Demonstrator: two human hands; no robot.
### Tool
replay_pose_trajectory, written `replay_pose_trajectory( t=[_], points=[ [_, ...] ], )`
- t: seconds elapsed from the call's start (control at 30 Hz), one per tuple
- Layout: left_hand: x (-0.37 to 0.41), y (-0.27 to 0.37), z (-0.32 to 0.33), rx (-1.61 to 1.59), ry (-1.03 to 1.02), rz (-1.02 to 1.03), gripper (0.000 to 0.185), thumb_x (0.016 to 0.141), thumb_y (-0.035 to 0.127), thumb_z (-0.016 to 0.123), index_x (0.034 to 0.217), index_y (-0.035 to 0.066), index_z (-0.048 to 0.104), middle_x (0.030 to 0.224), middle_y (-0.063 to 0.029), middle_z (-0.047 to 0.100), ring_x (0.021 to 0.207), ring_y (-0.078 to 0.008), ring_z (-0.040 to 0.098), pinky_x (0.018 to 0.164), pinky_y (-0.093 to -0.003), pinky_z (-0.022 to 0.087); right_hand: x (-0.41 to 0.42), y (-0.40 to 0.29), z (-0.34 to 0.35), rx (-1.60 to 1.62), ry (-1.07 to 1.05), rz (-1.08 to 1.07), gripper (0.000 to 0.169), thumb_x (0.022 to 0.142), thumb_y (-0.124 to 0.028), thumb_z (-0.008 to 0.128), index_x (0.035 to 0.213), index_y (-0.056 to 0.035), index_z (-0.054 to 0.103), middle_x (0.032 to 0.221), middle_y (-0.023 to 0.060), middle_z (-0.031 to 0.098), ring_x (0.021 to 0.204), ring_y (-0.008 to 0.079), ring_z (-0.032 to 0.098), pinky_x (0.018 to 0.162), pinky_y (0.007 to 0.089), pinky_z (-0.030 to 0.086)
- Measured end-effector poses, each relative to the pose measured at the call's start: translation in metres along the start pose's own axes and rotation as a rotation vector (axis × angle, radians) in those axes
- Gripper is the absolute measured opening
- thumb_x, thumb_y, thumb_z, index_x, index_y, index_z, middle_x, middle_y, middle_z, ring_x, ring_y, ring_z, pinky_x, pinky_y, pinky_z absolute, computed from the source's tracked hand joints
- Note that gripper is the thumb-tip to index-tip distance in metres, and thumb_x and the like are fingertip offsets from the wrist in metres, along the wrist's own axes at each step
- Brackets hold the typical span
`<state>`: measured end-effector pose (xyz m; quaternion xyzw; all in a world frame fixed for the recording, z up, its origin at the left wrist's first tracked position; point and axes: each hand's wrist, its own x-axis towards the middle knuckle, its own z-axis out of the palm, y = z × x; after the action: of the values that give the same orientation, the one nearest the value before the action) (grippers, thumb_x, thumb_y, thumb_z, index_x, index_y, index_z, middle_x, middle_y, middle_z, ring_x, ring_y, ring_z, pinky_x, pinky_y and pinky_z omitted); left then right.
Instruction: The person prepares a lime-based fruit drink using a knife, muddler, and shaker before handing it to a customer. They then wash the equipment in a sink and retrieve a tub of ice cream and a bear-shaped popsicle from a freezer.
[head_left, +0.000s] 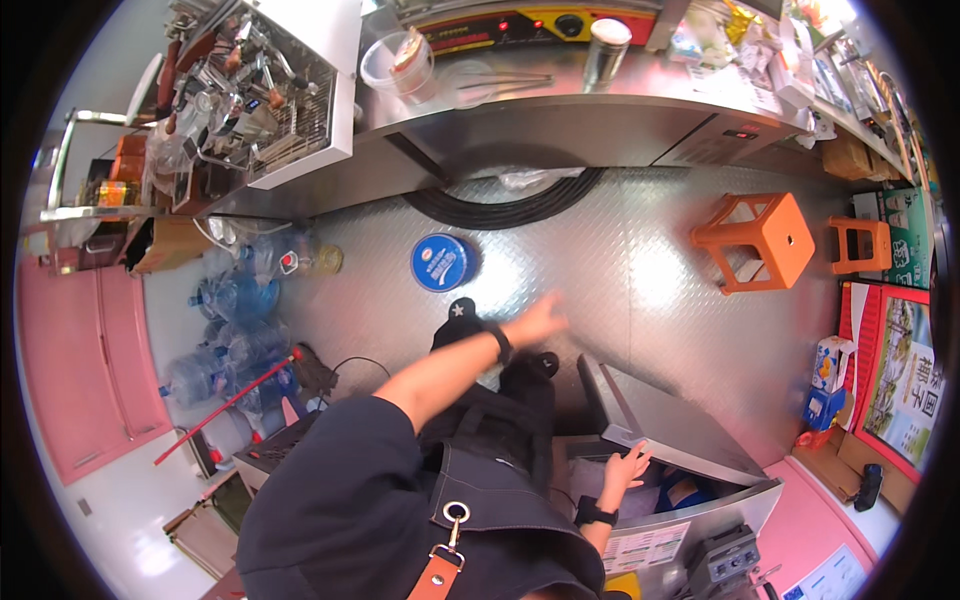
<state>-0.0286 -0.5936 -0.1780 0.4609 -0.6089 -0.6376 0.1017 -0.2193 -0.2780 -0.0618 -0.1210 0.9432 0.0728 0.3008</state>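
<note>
My left hand (538, 321) is stretched out over the floor, blurred, with nothing visible in it; a black band circles its wrist. At the lower right, my right hand (627, 466) has its fingers spread at the edge of a stainless steel cabinet door (675, 427); whether it touches the door is hard to tell. That door stands ajar, and inside the cabinet a white bag-like item (600, 484) and a dark blue thing (681, 491) partly show. A round tub with a blue lid (442, 262) stands on the metal floor beyond my shoes.
A coiled black hose (510, 217) lies below the steel counter (540, 135). Orange plastic stools (784, 240) stand at the right. Large water bottles (240, 300) and a red stick (225, 409) are at the left. A clear plastic container (397, 71) and a steel canister (606, 56) rest on the counter.
</note>
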Motion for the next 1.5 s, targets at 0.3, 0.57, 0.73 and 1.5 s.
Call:
replay_pose_trajectory(
  t=[0.3, 0.57, 0.73, 1.5],
  points=[
    [0.108, 0.004, -0.369, -0.294, 0.877, 0.151, 0.100, 0.073, 0.007, 0.077, 0.150, 0.006, 0.015, 0.151, -0.0182, 0.025, 0.135, -0.0329, 0.036, 0.111, -0.0394, 0.034, -0.149, -0.157, -0.009, 0.217, -0.322, -0.420, 0.062, 0.090, -0.026, 0.062, 0.148, -0.0159, 0.042, 0.158, 0.0079, 0.033, 0.147, 0.0288, 0.026, 0.117, 0.0607, 0.003],
    [0.121, -0.008, -0.398, -0.294, 0.854, 0.178, 0.076, 0.068, -0.004, 0.072, 0.134, 0.002, 0.035, 0.134, -0.0157, 0.038, 0.118, -0.0306, 0.052, 0.089, -0.0377, 0.048, -0.183, -0.236, -0.010, 0.206, -0.311, -0.567, 0.059, 0.089, -0.018, 0.063, 0.145, -0.0152, 0.045, 0.153, 0.0095, 0.039, 0.142, 0.0285, 0.035, 0.118, 0.0582, 0.005],
    [0.107, -0.004, -0.404, -0.406, 0.777, 0.191, 0.075, 0.067, -0.010, 0.058, 0.137, 0.003, 0.035, 0.128, -0.0150, 0.048, 0.101, -0.0249, 0.060, 0.068, -0.0326, 0.051, -0.171, -0.247, 0.006, 0.123, -0.327, -0.521, 0.050, 0.091, -0.018, 0.061, 0.140, -0.0129, 0.049, 0.139, 0.0092, 0.054, 0.135, 0.0279, 0.044, 0.117, 0.0587, 0.011],
    [0.013, -0.067, -0.253, -0.325, 0.773, -0.002, 0.100, 0.078, 0.020, 0.082, 0.146, -0.004, 0.013, 0.143, -0.0246, 0.029, 0.134, -0.0332, 0.035, 0.112, -0.0394, 0.029, -0.018, -0.550, 0.028, 0.733, -0.642, -0.819, 0.057, 0.096, -0.020, 0.059, 0.143, 0.0005, 0.035, 0.131, 0.0227, 0.056, 0.113, 0.0307, 0.060, 0.097, 0.0371, 0.046]
  ],
)
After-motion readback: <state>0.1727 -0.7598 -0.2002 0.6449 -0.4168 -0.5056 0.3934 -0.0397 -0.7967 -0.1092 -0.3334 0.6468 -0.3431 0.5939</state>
